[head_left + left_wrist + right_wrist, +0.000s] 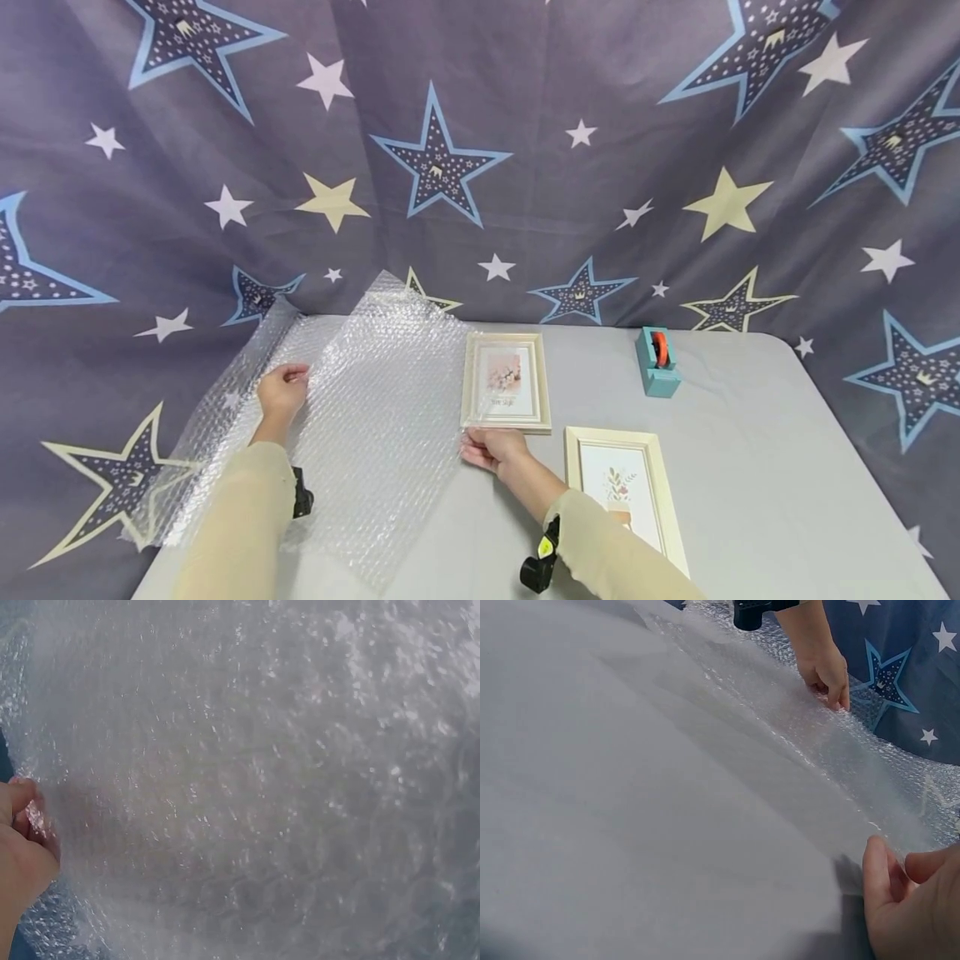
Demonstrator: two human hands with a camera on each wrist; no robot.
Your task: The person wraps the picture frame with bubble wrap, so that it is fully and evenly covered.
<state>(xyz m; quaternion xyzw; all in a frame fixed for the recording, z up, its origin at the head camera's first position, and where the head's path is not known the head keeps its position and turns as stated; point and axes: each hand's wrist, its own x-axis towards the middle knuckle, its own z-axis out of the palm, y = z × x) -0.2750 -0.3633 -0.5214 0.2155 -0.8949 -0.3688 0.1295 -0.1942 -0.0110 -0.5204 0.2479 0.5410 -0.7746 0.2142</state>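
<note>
Clear bubble wrap (pixel 390 408) | long axis near-left to far-right | corner toward curtain (pixel 525 200) | left hand (pixel 282 392), right hand (pixel 497 450) pinching it

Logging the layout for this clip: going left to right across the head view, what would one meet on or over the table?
Left hand → framed blossom picture → teal tape dispenser. Left out because their left-to-right spans overlap these: bubble wrap, right hand, framed plant picture.
</note>
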